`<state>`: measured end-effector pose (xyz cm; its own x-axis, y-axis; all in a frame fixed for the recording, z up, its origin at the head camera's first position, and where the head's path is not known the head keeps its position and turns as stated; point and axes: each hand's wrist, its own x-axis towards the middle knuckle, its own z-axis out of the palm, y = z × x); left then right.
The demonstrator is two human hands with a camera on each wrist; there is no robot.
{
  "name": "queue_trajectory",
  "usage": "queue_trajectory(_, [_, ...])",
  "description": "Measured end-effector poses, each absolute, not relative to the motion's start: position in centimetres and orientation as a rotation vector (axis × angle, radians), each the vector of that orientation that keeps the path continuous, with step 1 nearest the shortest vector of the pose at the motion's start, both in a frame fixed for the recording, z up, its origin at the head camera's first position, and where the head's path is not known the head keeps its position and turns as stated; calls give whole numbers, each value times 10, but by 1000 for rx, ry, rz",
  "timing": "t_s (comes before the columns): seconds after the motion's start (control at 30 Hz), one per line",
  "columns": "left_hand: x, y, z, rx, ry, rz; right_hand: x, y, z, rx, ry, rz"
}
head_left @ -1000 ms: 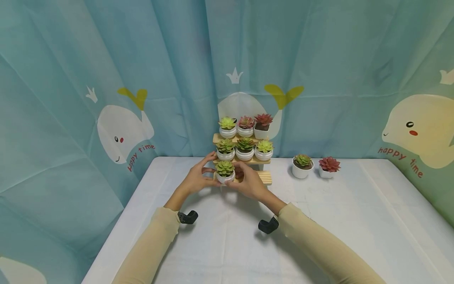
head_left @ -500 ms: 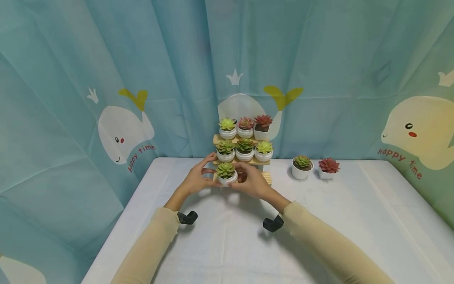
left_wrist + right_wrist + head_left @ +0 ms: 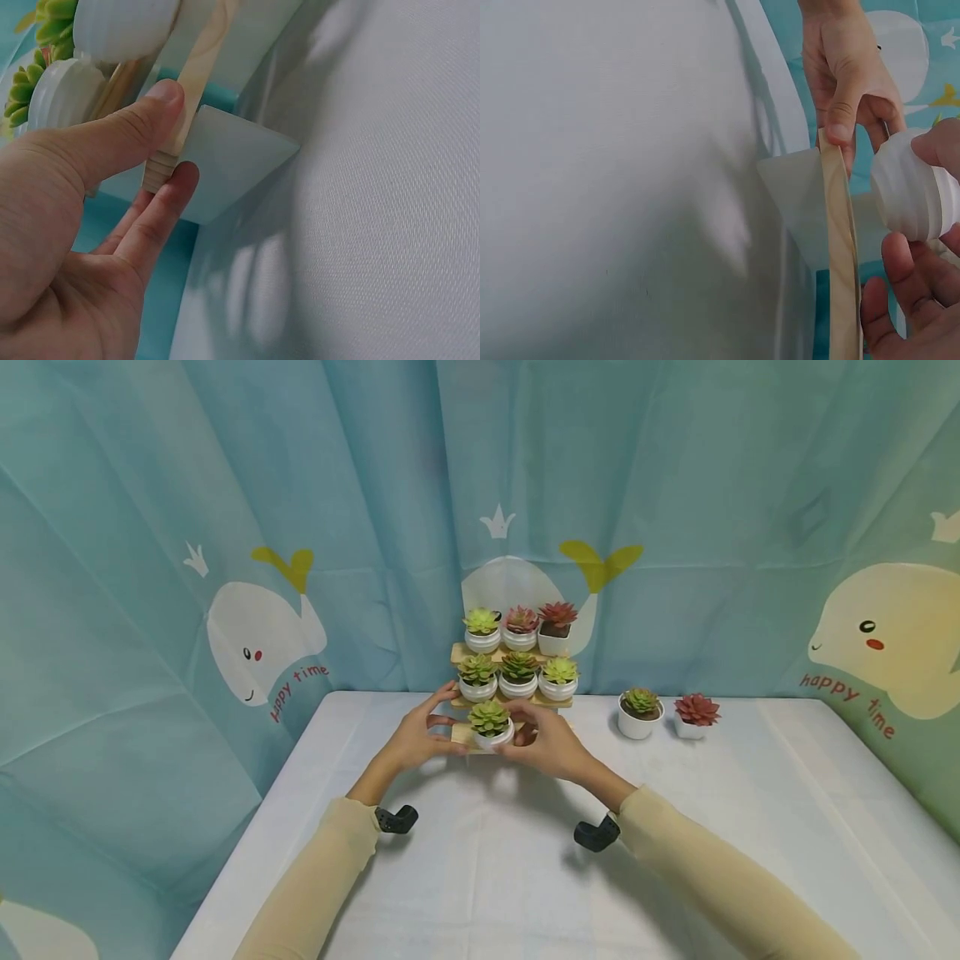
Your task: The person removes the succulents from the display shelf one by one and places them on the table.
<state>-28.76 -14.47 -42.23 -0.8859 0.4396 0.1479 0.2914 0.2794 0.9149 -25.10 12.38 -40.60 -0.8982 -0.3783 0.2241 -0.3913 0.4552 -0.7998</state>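
Observation:
My left hand point(image 3: 415, 737) pinches the left end of the lowest wooden board point(image 3: 196, 71) of a three-step plant stand, thumb on top and fingers beneath. With my right hand point(image 3: 553, 745) I grip a green succulent in a ribbed white pot point(image 3: 491, 722) over that same board. In the right wrist view, the white pot point(image 3: 909, 187) sits between thumb and fingers, its base close over the wood. On the middle step stand three potted green succulents point(image 3: 517, 670). The top step carries one green succulent point(image 3: 482, 625) and two reddish ones point(image 3: 555, 620), also potted.
To the right of the stand, a green succulent in a white pot point(image 3: 640, 714) and a red succulent in a smaller white pot point(image 3: 695, 717) rest on the white-covered table point(image 3: 675, 810). Behind the table hangs a blue curtain point(image 3: 390, 485) printed with whales.
My right hand has moved the potted succulent to the right along the lowest board, away from its left end. My left hand stays at the board's end.

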Motion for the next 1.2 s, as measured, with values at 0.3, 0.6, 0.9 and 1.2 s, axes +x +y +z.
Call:
queue_trajectory(0.3, [-288,-145,-422,686,2391,1673,-244,141,-396,725,-2638,1462])
queue_trajectory(0.6, [-289,-148,-423,686,2390,1677,-238,163,-390,733,-2629,1439])
queue_trajectory(0.9, [-290,-147,-425,706,2381,1674,-230,195,-390,703,-2621,1453])
queue_trajectory(1.2, [-291,-148,-425,709,2383,1675,-219,237,-385,571,-2659,1371])
